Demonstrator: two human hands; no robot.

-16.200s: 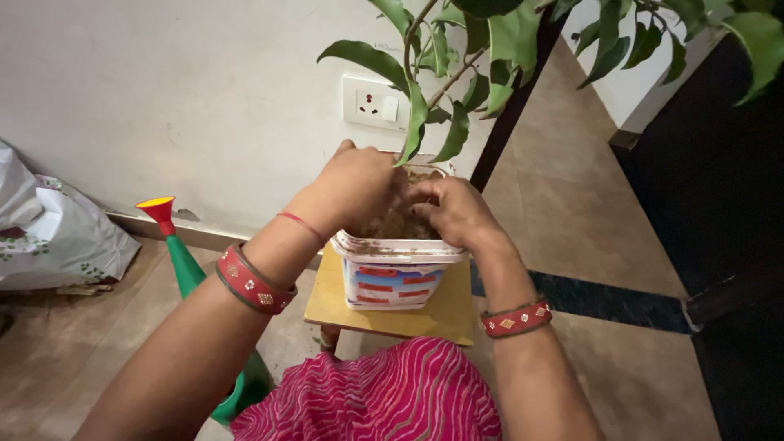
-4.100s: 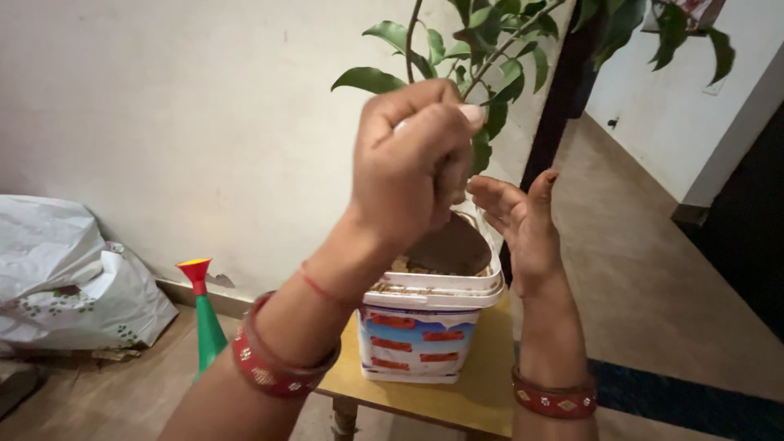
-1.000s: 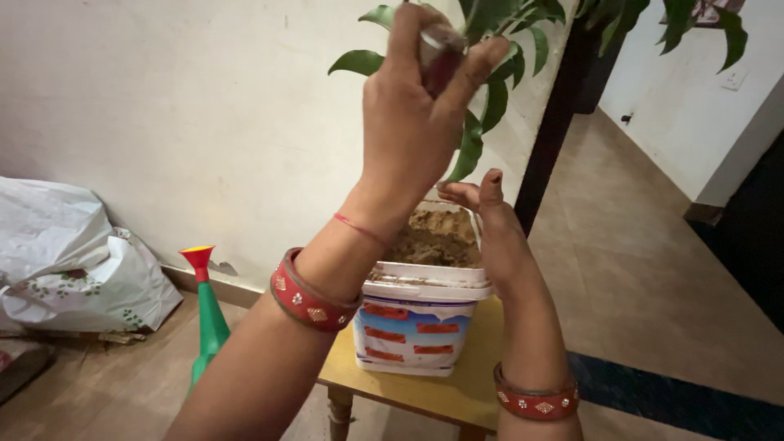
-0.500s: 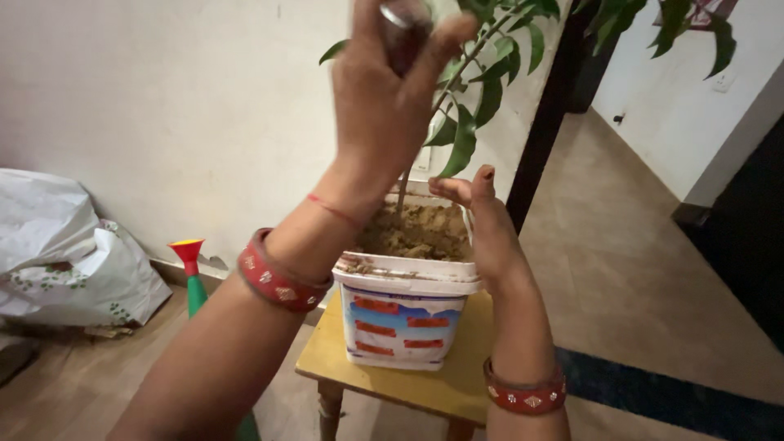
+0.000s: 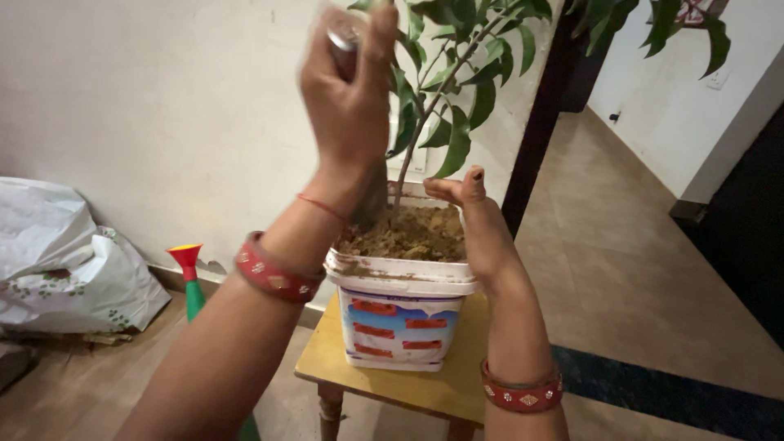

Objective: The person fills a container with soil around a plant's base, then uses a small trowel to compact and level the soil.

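My left hand [image 5: 349, 102] is raised high above a white plastic tub [image 5: 404, 322] and is closed round a small shiny grey object [image 5: 343, 34], which is blurred. The tub has red and blue patches on its side and holds brown soil [image 5: 412, 233]. A thin-stemmed leafy plant [image 5: 457, 98] grows from the soil. My right hand [image 5: 478, 224] rests against the tub's right rim, palm up and fingers apart, holding nothing. Both wrists carry red bangles. The tub stands on a small yellow wooden stool [image 5: 429, 388].
A white sack [image 5: 69, 261] lies on the floor by the wall at left. A green horn-shaped thing with a red mouth [image 5: 189, 278] stands beside it. A dark door post [image 5: 535, 131] rises behind the plant, and a tiled corridor [image 5: 637, 245] runs off to the right.
My left hand has lifted from just above the soil to well above the tub, keeping hold of the shiny object. My right hand has stayed at the tub's rim.
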